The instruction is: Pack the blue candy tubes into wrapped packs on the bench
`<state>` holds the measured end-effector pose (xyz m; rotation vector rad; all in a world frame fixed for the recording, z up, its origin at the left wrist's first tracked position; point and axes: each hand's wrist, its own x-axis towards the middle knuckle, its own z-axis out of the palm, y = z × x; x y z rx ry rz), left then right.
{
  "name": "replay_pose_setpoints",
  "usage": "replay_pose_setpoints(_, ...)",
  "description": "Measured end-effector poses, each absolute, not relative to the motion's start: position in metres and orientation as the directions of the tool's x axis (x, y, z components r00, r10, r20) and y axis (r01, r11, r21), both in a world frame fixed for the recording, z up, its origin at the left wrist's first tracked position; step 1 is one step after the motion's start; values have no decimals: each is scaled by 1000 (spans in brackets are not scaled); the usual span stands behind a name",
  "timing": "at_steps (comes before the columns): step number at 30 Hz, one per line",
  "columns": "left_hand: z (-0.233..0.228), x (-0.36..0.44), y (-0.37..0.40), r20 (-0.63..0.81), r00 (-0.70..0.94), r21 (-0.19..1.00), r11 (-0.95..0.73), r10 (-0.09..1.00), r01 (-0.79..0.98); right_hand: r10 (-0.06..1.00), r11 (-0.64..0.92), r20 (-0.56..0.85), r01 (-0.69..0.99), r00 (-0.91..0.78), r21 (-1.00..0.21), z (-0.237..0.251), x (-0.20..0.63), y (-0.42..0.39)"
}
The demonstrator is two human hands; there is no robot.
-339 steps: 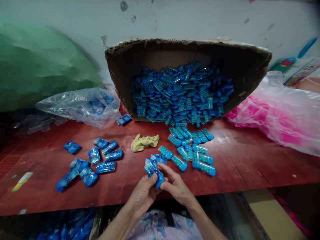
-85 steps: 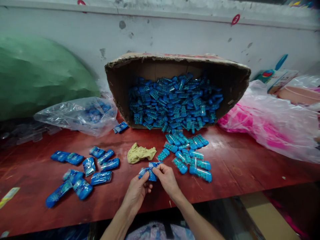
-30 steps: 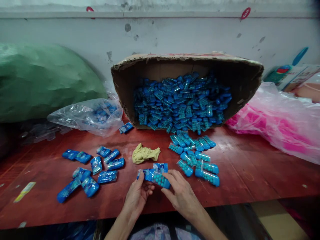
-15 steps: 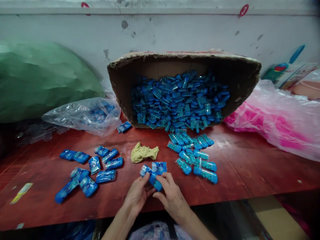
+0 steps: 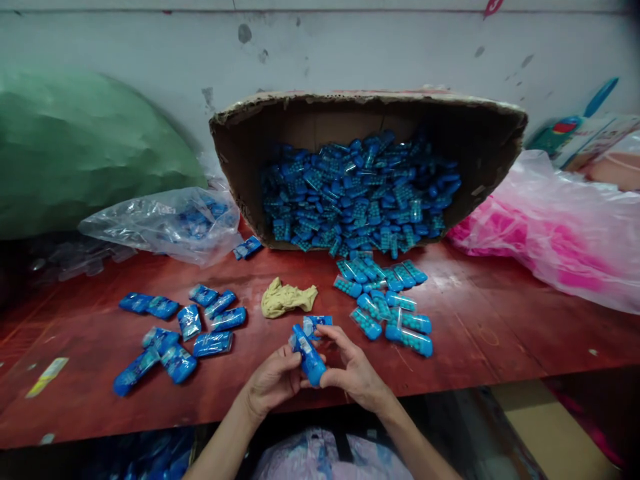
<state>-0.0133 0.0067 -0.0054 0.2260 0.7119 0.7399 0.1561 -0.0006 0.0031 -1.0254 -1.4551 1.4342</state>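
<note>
— Two hands are meeting over the near edge of the red table (image 5: 475, 347) in the head view. The left hand (image 5: 273, 381) and the right hand (image 5: 353, 375) are both curling their fingers around one blue candy case (image 5: 309, 355), pinching it from either side, neither hand flat open.

— What is changing compared with half a second ago?

— The case is tipping up on end now, lifted clear of the tabletop, where before it was lying low against a small printed sleeve (image 5: 317, 323). That sleeve is sitting just behind the fingers. I judge the wrapping step is under way, not finished.

— And around the hands?

— Wrapped packets (image 5: 190, 333) are lying scattered toward the left edge. Bare cases (image 5: 387, 303) are spilling from the cardboard box (image 5: 370, 107) tipped on its side at the far edge. A crumpled yellow cloth (image 5: 287, 298) is resting between the two groups. A clear plastic bag (image 5: 165, 223) is sitting at the far left, a pink one (image 5: 550, 233) at the far right.
</note>
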Motion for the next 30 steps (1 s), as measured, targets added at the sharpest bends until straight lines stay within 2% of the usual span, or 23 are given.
replay_pose_setpoints(3, -5, -12, 7, -476, 569, 406, 742, 670, -534, 913, 36, 42, -23, -405, -999, 7, 160, 1)
replay_pose_setpoints(7, -4, -8, 7, -448, 590, 411, 741, 672, -531, 901, 54, 64, -36, -429, -998, 6, 163, 4)
replay_pose_setpoints(12, 1, 3, -1, -488, 474, 441, 675, 733, -591, 924, 5, 53, -126, -379, -992, 1, 161, 0)
replay_pose_setpoints(18, 4, 11, -15, -546, 349, 470, 624, 761, -625, 947, -7, 30, -115, -319, -993, -6, 158, -8)
replay_pose_setpoints(23, 8, 18, -19, -528, 339, 494, 606, 779, -624, 971, -24, 25, -199, -238, -980, -16, 153, -8)
replay_pose_setpoints(26, 9, 15, -19, -511, 360, 492, 609, 780, -622, 963, -70, 6, -269, -269, -960, -21, 151, -7)
replay_pose_setpoints(28, 9, 3, -16, -516, 330, 477, 585, 790, -656, 951, -80, -6, -226, -310, -971, -21, 151, -4)
replay_pose_setpoints(30, 10, -19, -10, -544, 215, 457, 501, 811, -735, 955, -43, -13, -96, -296, -994, -18, 153, 1)
